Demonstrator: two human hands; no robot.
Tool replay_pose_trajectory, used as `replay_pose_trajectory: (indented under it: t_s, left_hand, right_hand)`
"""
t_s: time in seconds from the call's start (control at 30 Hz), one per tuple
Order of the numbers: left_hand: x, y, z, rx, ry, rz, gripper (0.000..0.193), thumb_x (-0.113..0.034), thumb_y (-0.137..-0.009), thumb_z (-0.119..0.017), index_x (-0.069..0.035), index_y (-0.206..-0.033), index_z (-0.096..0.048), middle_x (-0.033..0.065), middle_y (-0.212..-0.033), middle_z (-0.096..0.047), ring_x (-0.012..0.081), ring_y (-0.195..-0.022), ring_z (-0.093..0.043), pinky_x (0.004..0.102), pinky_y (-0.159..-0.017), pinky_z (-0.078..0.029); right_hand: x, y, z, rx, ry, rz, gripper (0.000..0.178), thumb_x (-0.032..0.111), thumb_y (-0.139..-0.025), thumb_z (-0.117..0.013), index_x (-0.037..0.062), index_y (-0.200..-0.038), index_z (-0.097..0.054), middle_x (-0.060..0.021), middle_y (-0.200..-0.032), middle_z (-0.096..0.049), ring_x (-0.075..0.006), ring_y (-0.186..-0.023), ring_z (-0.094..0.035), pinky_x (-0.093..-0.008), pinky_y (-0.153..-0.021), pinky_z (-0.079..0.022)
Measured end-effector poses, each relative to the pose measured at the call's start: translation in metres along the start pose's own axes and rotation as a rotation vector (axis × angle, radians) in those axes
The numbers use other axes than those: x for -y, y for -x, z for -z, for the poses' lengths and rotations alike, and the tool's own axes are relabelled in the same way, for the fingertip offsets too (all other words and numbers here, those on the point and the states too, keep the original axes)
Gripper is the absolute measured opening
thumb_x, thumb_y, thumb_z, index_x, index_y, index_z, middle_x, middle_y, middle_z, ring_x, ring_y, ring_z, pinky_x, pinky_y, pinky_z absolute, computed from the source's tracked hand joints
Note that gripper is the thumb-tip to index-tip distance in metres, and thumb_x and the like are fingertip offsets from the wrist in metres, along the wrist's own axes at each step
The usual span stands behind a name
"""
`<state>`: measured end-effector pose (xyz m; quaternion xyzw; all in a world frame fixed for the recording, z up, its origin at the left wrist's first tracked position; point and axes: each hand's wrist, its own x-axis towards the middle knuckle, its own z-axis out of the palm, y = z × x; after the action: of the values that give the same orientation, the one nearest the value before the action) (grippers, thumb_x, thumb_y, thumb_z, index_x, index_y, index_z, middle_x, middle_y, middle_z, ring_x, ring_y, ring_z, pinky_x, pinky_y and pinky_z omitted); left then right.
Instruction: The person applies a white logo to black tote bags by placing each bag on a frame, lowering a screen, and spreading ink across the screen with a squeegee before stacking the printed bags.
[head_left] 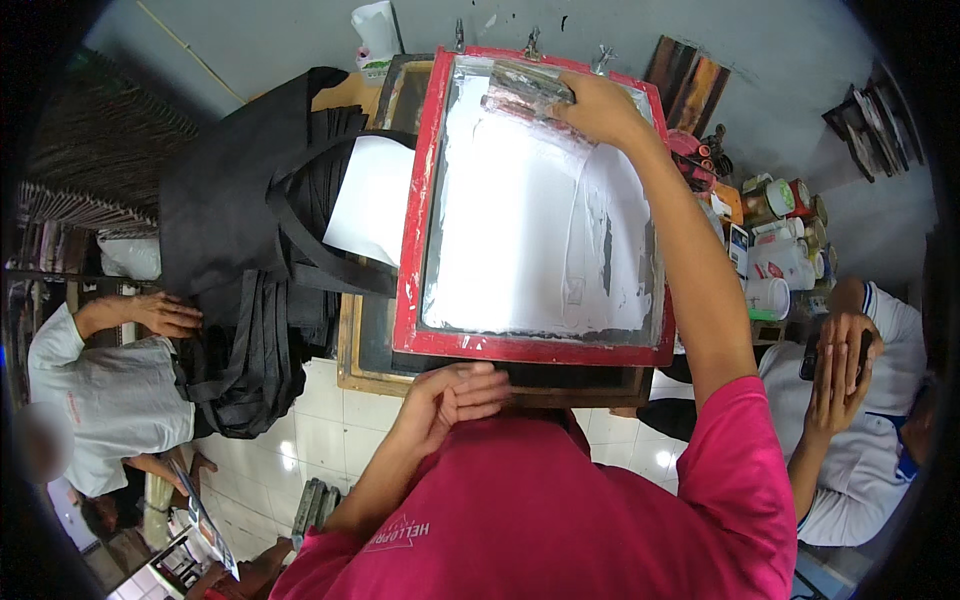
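Note:
A red-rimmed screen printing frame (407, 270) lies in front of me, its mesh largely covered with white ink. Near the far end of the mesh, my right hand (600, 108) is closed around the right end of a worn, ink-smeared squeegee (525, 90). Smeared ink trails run along the right side of the mesh. My left hand (455, 400) holds nothing, its fingers stretched out close to the near edge of the frame. Below the screen sits a wooden base (365, 375) with dark material on it, mostly hidden.
Black fabric bags (235, 200) with handles are stacked at the left, beside a white sheet (370, 200). One person's hand (165, 315) rests by the bags. Jars and tubs (780, 265) crowd the right; another person there holds a phone (810, 355). Metal clamps (532, 42) line the frame's far edge.

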<state>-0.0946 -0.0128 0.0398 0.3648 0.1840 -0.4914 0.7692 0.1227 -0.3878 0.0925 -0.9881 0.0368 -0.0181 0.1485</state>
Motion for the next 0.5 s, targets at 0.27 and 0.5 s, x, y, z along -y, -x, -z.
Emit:
replay_pose_trajectory:
  t_s: [0.27, 0.5]
  left_hand:
    - [-0.146, -0.126, -0.069, -0.182, -1.298, -1.125, 0.040, -0.017, -0.095, -0.067, -0.003, -0.132, -0.065, 0.0182, -0.127, -0.069, 0.0273, -0.121, -0.064, 0.0384, -0.106, -0.046]
    - [-0.239, -0.213, -0.094, -0.148, -1.785, -1.126, 0.031, -0.023, -0.084, -0.076, -0.001, -0.106, -0.075, 0.0224, -0.090, -0.072, 0.0383, -0.101, -0.066, 0.0478, -0.097, -0.043]
  right_hand:
    - [0.010, -0.007, -0.034, -0.152, 0.226, 0.089, 0.043, 0.040, -0.084, -0.076, 0.0065, -0.110, -0.066, -0.0162, -0.098, -0.075, -0.0369, -0.094, -0.071, -0.0502, -0.082, -0.054]
    - [0.016, 0.015, -0.032, -0.173, 0.228, 0.138, 0.040, 0.039, -0.082, -0.077, 0.0059, -0.100, -0.063, -0.0163, -0.090, -0.073, -0.0382, -0.087, -0.070, -0.0499, -0.076, -0.053]
